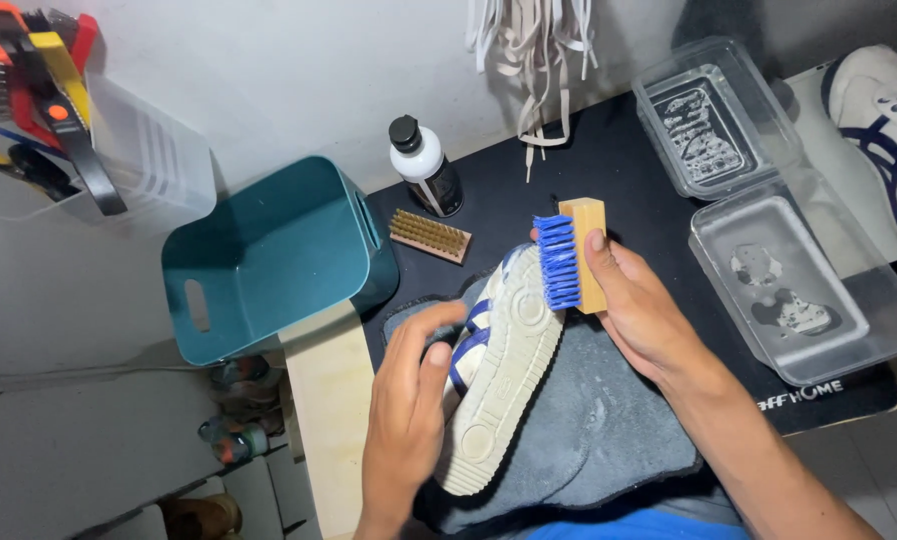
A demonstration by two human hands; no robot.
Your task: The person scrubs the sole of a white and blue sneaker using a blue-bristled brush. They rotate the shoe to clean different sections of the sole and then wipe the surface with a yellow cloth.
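The shoe is lying on its side over a grey towel on the black mat, its pale sole turned up toward the camera and the blue-striped upper facing left. The left hand is gripping the upper, fingers curled round the side of the shoe and holding it steady. The right hand is clasping a wooden brush, thumb lying along the block's edge and fingers wrapped behind it; the blue bristles are pressing against the sole at the end farthest from the person.

Just beyond the shoe, a second brush with tan bristles is lying flat on the mat, and a bottle with a black cap is standing right behind it, near the wall. A teal bin is sitting to the left, tipped so its open mouth is showing. Pale laces are hanging down the wall above the mat. To the right, two clear trays are resting one behind the other, each holding a little cloudy water. Another shoe, white with dark stripes, is peeking in at the top right corner. At the upper left, a clear tub is holding tools with red and yellow handles.
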